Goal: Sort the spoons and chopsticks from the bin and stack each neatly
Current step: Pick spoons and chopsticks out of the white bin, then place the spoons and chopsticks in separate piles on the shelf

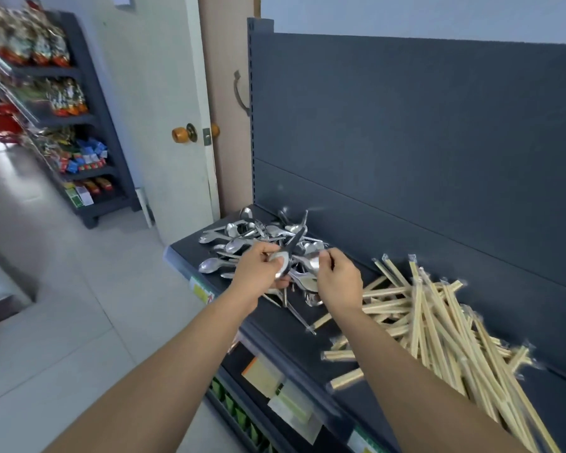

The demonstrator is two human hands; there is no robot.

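**Desk:** What can't be made out here?

**Photographer:** The handles of the two held spoons are lost in motion blur against the heap behind them. The wrapped chopsticks run out of frame at 4 o'clock. Both bare forearms are cut off at 6 o'clock. The goods on the lower tier are only a smear of green and yellow packaging.

**Desk:** What holds what?

**Photographer:** A dark shelf with a tall back panel carries two loose heaps. The steel spoons lie tangled at 12 o'clock from the hands. The chopsticks are piled criss-cross at 4 o'clock, and their nearest ends lie just beside the spoon handles.

**Desk:** And the hands?

**Photographer:** Both arms reach forward, with the hands close together over the near edge of the spoon heap. The left hand has its fingers curled round a shiny spoon, bowl showing. The right hand pinches a second spoon between thumb and fingertips. The two bowls sit near each other, but the blur hides whether they touch.
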